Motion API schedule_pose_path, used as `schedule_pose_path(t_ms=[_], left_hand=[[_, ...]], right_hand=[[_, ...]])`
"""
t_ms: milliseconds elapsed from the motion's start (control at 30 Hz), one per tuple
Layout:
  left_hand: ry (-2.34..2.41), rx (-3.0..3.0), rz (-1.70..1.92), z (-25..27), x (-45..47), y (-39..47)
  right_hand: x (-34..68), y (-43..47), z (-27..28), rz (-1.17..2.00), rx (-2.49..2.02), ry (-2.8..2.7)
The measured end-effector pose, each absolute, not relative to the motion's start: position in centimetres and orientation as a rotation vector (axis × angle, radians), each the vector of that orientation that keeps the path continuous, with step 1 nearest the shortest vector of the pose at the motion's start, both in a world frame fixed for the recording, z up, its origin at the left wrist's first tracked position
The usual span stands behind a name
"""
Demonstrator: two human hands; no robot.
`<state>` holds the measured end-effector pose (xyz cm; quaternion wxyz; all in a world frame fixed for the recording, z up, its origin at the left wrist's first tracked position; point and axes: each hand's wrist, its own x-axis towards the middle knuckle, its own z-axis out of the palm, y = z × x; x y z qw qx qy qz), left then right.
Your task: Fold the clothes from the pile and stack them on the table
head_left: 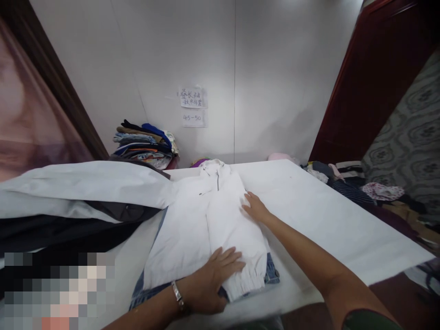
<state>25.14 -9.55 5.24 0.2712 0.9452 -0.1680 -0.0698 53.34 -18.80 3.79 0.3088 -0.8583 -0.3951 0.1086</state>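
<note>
A white zip-neck jacket (192,220) lies spread on the white table, collar at the far end and gathered hem toward me. Its sleeve (103,183) stretches out to the left; the sleeve on the right does not show. Blue denim (273,270) peeks out from underneath along the edges. Wearing a metal bracelet, my left hand (215,279) rests flat on the lower front with fingers spread. At the jacket's right side edge, my right hand (256,208) touches the fabric with its fingers apart.
Folded clothes (146,144) are stacked at the back left by the wall. Dark fabric (68,231) lies under the sleeve on the left. More clothes (354,183) are heaped beyond the right edge of the white table (326,220). Paper notes (193,107) hang on the wall.
</note>
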Motion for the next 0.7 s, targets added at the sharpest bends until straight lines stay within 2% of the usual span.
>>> schedule_pose_path(t_ms=[133,367,533,600,700], left_hand=[[-0.393,2.535,-0.180,6.4,26.0,-10.1],[-0.279,2.711,-0.079,2.5,27.5,-11.5],[-0.253,2.708,-0.085,2.8,26.9,-11.4],[-0.266,2.711,0.038,3.3,26.4,-11.8],[-0.327,2.705,0.279,3.7,25.5,-12.9]], right_hand=[[52.2,-17.5,3.1,0.237,-2.382,-1.368],[52.6,-16.5,-0.2,0.420,-2.414,-1.373],[54.4,-17.7,0.5,0.352,-2.174,-0.963],[55.0,-18.9,0.9,0.321,-2.176,-0.840],[54.6,-21.4,1.1,0.466,-2.029,-0.573]])
